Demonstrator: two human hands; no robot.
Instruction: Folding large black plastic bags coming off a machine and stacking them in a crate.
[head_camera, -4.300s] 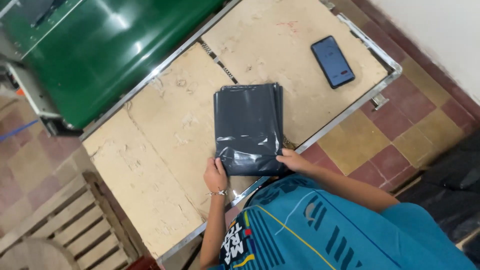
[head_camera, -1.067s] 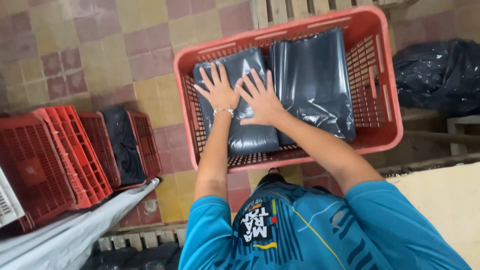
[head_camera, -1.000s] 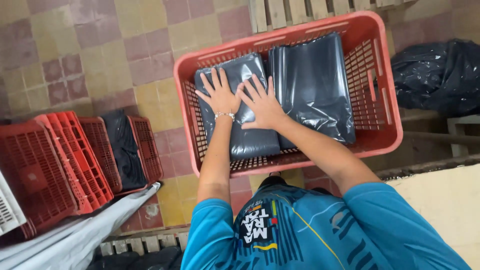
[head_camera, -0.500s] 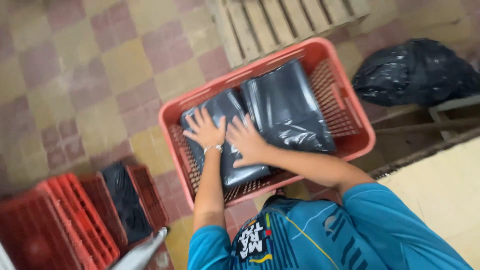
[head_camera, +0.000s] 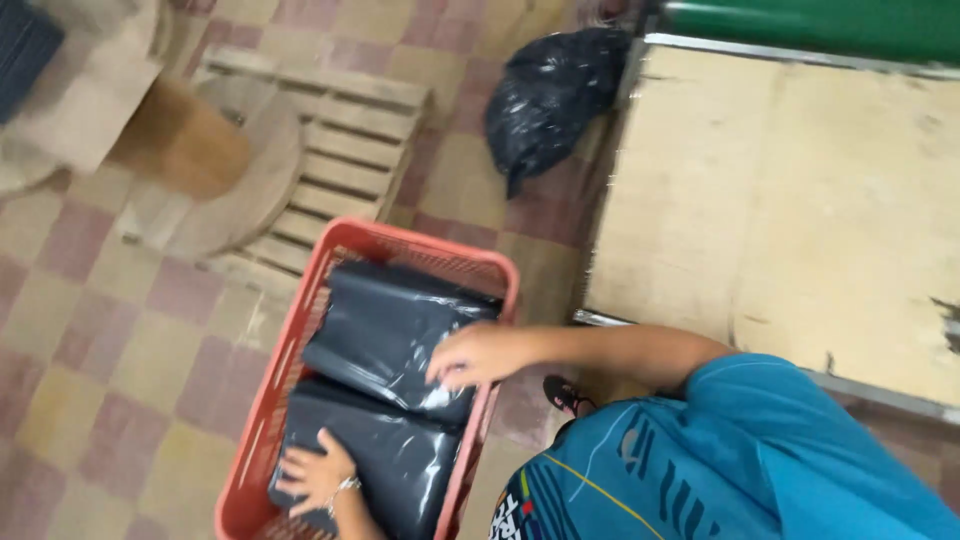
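- The plywood-topped table (head_camera: 800, 200) fills your one-to-three o'clock; its metal edge runs just beside your right arm.
- The checkered tile floor (head_camera: 90, 330) spreads from seven to ten o'clock, bare and open.
- A wooden pallet (head_camera: 340, 160) lies at eleven o'clock, touching the crate's far rim.
- The red plastic crate (head_camera: 285, 350) sits at six to seven o'clock, holding two grey plastic packages.
- A black rubbish bag (head_camera: 555, 95) slumps at twelve o'clock against the table.
- Your right hand (head_camera: 480, 355) lies fingers spread on the far package (head_camera: 385, 335), grasping nothing.
- Your left hand (head_camera: 318, 478) presses flat on the near package (head_camera: 400, 465), also ungripped.
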